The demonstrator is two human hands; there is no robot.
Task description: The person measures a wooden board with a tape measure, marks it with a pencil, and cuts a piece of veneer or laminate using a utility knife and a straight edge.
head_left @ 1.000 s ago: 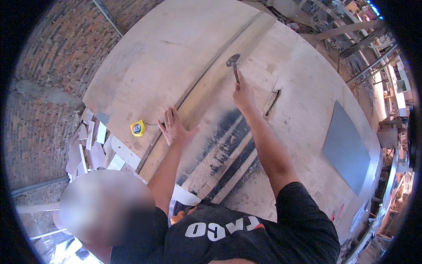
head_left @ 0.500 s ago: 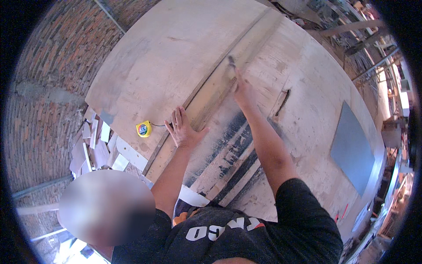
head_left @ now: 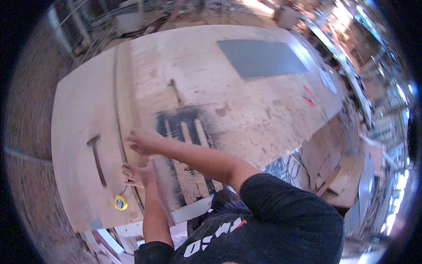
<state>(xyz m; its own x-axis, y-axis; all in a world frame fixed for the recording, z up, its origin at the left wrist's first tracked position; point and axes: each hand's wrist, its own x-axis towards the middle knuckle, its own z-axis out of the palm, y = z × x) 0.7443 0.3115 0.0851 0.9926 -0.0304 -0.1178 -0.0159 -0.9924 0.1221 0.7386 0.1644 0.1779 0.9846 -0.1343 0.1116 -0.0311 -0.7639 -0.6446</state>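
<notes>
Markings first: black shirt (head_left: 272,211) carries big white lettering with a red accent, bent by folds; yellow tape measure (head_left: 120,202) has a coloured label on its face, too small and blurred to read. Tape sits on the surface (head_left: 263,103) just left of the left grip (head_left: 137,175), a short dark line running from it toward the fingers. Left grip: spread, fingers at the long narrow wooden strip (head_left: 117,97), thumb side up. Right grip (head_left: 143,141): curled, over the pale band right of the strip, just beyond the left one; motion blur, can't tell if it's pinching anything. Strip runs lengthwise along the surface, from near the tape to the far edge. Hammer (head_left: 96,159) lies flat left of the strip, head away from the wearer, clear of both grips. Black-stained patch (head_left: 179,115) with pale bars right of the grips. Grey sheet (head_left: 263,59) flat toward the far side, red item (head_left: 309,96) right of it, nearer the wearer; type unclear.
</notes>
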